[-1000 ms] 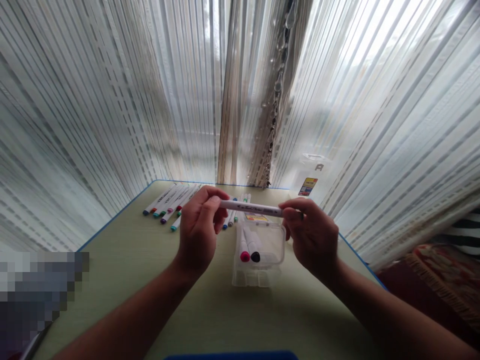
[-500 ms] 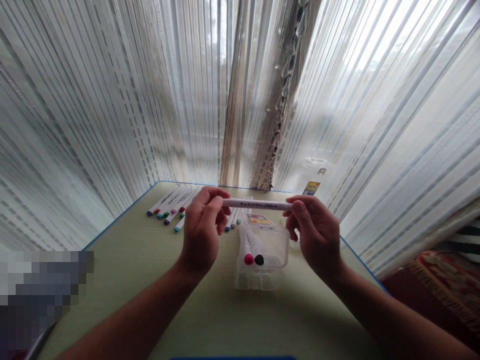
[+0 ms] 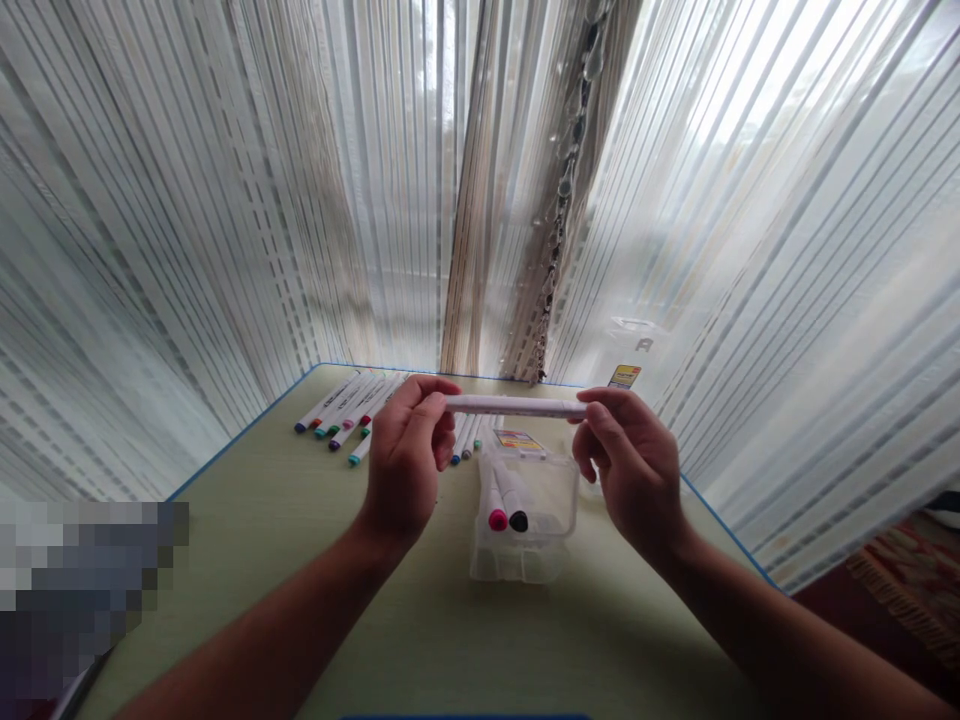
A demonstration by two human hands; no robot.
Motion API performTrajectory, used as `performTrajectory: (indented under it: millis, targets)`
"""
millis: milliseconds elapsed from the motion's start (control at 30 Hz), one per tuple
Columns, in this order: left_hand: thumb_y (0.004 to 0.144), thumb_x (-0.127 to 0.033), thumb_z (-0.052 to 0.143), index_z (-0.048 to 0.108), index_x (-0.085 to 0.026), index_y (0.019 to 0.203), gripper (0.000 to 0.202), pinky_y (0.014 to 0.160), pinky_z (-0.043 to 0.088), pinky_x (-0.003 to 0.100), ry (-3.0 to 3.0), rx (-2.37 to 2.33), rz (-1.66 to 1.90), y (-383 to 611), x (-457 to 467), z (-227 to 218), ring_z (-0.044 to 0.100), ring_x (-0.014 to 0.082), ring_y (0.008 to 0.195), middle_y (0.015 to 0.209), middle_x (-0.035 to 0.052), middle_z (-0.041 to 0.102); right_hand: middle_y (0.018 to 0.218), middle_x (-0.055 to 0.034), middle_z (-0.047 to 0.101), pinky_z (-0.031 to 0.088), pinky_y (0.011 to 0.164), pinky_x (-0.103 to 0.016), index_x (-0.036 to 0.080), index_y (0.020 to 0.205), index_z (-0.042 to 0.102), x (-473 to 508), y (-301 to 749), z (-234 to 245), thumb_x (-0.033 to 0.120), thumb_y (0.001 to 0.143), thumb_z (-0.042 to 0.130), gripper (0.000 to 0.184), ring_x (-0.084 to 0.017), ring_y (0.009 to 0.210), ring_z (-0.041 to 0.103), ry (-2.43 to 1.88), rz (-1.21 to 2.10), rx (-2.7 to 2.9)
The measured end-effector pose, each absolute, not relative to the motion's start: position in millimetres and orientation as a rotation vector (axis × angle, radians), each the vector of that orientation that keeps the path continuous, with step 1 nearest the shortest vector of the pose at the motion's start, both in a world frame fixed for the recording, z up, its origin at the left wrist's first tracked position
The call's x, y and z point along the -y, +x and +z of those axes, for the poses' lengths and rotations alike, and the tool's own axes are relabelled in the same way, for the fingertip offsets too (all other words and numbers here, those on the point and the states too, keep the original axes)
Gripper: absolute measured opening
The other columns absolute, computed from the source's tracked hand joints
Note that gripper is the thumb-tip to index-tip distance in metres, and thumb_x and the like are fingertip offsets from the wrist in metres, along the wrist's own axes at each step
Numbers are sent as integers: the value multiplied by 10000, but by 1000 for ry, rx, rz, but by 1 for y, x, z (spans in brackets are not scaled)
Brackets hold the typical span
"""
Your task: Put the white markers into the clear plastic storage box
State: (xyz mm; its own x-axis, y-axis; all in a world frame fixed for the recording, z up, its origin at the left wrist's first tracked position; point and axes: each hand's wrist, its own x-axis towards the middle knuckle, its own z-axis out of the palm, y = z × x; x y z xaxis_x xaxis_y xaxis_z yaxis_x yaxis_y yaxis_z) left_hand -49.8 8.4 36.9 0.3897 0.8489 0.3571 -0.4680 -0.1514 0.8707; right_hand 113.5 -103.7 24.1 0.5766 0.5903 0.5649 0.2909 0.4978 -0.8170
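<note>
A white marker (image 3: 517, 405) is held level above the table between both hands. My left hand (image 3: 409, 450) pinches one end with thumb and fingers, and my right hand (image 3: 634, 455) pinches the other. Below it sits a clear plastic case (image 3: 551, 490), in which lie a marker with a pink end (image 3: 497, 519) and one with a black end (image 3: 518, 520). To the left, several white markers with coloured ends (image 3: 352, 410) lie spread on the table, some partly hidden behind my left hand. A few more markers (image 3: 466, 448) lie just behind the case.
The pale green table (image 3: 300, 570) has a blue edge. At its far right stands a clear container (image 3: 637, 350) with a yellow label. Striped sheer curtains (image 3: 225, 200) hang behind the table. A fringed, patterned cloth (image 3: 911, 570) shows at the lower right.
The marker has turned about its long axis, so its printed lettering no longer faces me. Both hands keep their pinch in nearly the same place.
</note>
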Motion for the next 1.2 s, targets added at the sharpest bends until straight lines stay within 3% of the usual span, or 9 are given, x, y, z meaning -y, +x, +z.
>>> performTrajectory:
  millis: [233, 367, 633, 967, 1200]
  targets:
    - [846, -248, 553, 622, -172, 883, 109, 368, 300, 189, 1273, -443, 1207, -49, -10, 35, 412, 62, 406, 632, -44, 504, 663, 48, 557, 325, 336, -177, 192, 958, 658, 99, 119, 23, 349, 917, 666, 163, -57, 408, 448, -1053, 360, 898]
    - [852, -258, 556, 629, -169, 896, 123, 367, 310, 188, 1305, -453, 1215, -49, -12, 33, 418, 55, 407, 675, -34, 537, 688, 36, 587, 319, 327, -180, 187, 946, 655, 98, 120, 21, 389, 913, 677, 205, -52, 400, 446, -1057, 351, 884]
    - [880, -303, 578, 595, -177, 859, 129, 364, 282, 170, 1258, -415, 1149, -46, -10, 34, 357, 60, 408, 561, -79, 394, 723, 24, 620, 318, 326, -176, 193, 956, 657, 98, 120, 22, 358, 918, 669, 170, -49, 402, 459, -1063, 280, 905]
    - [855, -300, 602, 614, -177, 856, 123, 353, 294, 168, 1266, -444, 1188, -45, -11, 33, 389, 48, 406, 660, -50, 496, 751, 5, 640, 313, 339, -188, 185, 970, 660, 100, 120, 23, 314, 893, 666, 150, -59, 418, 460, -1074, 325, 910]
    - [857, -287, 597, 618, -174, 875, 116, 360, 297, 173, 1287, -455, 1195, -46, -12, 32, 396, 47, 415, 679, -46, 503, 629, 54, 557, 312, 326, -176, 181, 934, 662, 98, 120, 23, 351, 885, 699, 181, -54, 391, 436, -1046, 412, 853]
